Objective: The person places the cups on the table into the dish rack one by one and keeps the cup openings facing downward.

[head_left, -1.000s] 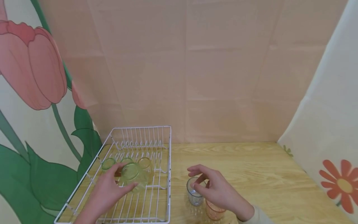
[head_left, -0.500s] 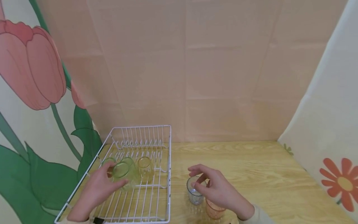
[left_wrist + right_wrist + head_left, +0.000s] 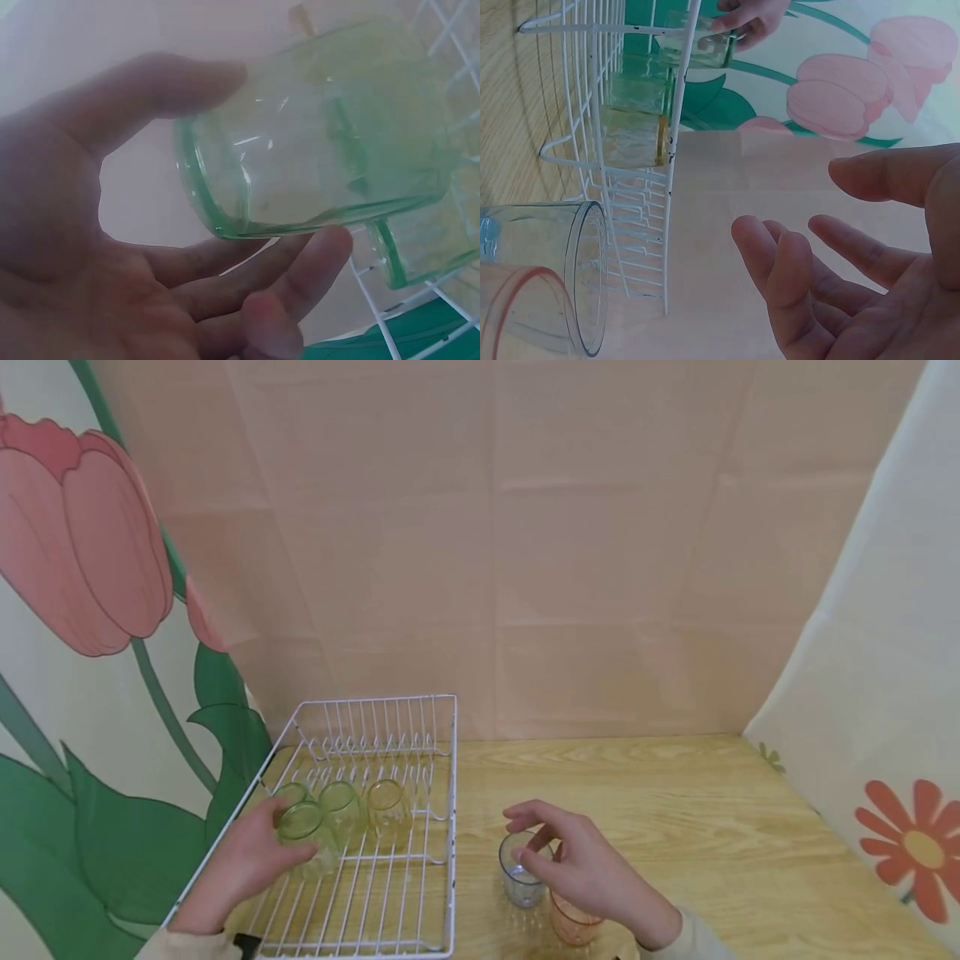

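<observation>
My left hand grips a pale green glass between thumb and fingers over the white wire dish rack. In the left wrist view the thumb lies on one side of that glass and the fingers on the other. Upside down in the rack behind it stand two more green glasses, one plainly visible and one partly hidden by my hand, plus a yellow glass. My right hand, fingers loosely bent and holding nothing, hovers above a clear bluish glass and an orange-pink glass.
The rack stands on a wood-grain table, left of the two upright glasses. A plain pinkish sheet hangs behind, with flower-printed sheets on the left and right sides. Part of a round wooden thing shows at the bottom edge.
My left hand has moved left and slightly down with the green glass, uncovering the middle green glass and the yellow one. My right hand stays where it was.
</observation>
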`<state>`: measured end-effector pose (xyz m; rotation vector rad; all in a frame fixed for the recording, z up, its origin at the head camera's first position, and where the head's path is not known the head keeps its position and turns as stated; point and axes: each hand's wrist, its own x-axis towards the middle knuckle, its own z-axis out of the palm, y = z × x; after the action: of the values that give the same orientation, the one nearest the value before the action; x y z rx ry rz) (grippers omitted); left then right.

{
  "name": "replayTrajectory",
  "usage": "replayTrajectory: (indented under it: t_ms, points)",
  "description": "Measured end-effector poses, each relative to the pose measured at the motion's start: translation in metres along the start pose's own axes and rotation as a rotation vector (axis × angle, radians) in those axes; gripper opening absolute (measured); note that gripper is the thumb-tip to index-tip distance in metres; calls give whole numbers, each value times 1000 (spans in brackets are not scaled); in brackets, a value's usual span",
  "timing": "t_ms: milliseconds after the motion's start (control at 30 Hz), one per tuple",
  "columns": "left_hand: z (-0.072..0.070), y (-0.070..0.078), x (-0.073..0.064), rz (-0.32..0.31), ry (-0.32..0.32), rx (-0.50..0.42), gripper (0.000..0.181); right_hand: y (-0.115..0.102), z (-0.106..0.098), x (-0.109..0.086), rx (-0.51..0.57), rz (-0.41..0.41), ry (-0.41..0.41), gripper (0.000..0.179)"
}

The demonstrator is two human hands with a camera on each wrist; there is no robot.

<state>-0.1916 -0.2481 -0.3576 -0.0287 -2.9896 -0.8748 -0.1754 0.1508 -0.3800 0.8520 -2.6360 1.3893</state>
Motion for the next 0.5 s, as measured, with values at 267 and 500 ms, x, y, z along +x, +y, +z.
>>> replayTrajectory:
  t_ms: [267,500]
  points:
    - [-3,-15,9,-43,-43,58,78,1,1,-1,30,-26,-1,29]
    - [-4,-26,15,-37,-93,122,74,0,1,0,1,-11,4,28]
